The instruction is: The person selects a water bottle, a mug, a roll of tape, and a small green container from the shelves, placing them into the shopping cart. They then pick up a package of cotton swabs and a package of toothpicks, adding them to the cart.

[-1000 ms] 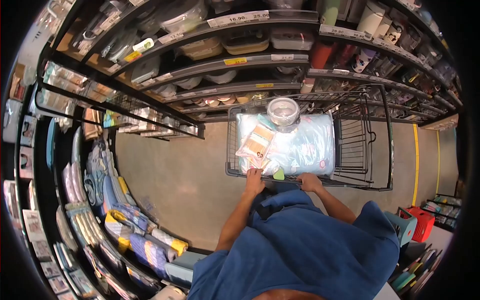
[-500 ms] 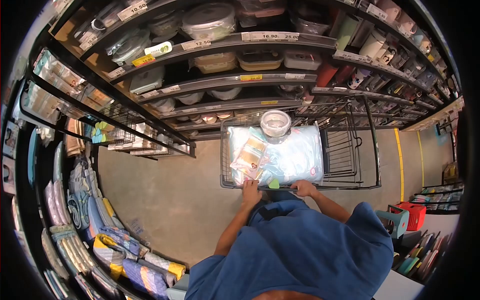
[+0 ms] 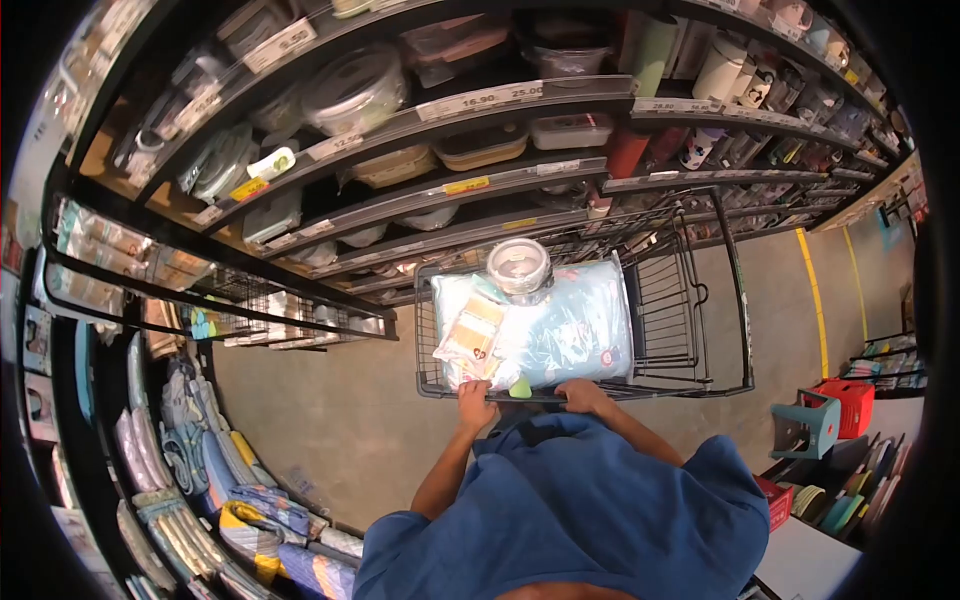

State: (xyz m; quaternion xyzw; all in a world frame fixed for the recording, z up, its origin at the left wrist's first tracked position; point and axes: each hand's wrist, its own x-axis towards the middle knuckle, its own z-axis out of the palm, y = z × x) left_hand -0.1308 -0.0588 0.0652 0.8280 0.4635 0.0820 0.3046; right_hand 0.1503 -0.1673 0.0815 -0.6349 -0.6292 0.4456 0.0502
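Note:
Both hands are at the near rail of a black wire shopping cart [image 3: 735, 290]. My left hand [image 3: 476, 404] is closed round the rail at its left part, and my right hand [image 3: 583, 394] is closed round it farther right. Between them a small green piece [image 3: 520, 387] sits at the rail. Inside the basket lies a large light-blue pack in clear plastic [image 3: 575, 325]. On its left part rests a flat packet with a tan panel [image 3: 472, 331], and a round clear container [image 3: 519, 265] stands at its far edge.
Shelves of food containers [image 3: 480, 150] run along the far side, with bottles [image 3: 720, 70] at the right. Folded textiles [image 3: 260, 525] fill the left shelves. A red stool [image 3: 853, 408] and a grey-blue stool [image 3: 806, 425] stand at the right. Yellow lines [image 3: 815, 300] mark the floor.
The cart and both hands appear slightly farther left and lower in the view. The far shelves look larger and tilted. Both hands keep their hold on the rail.

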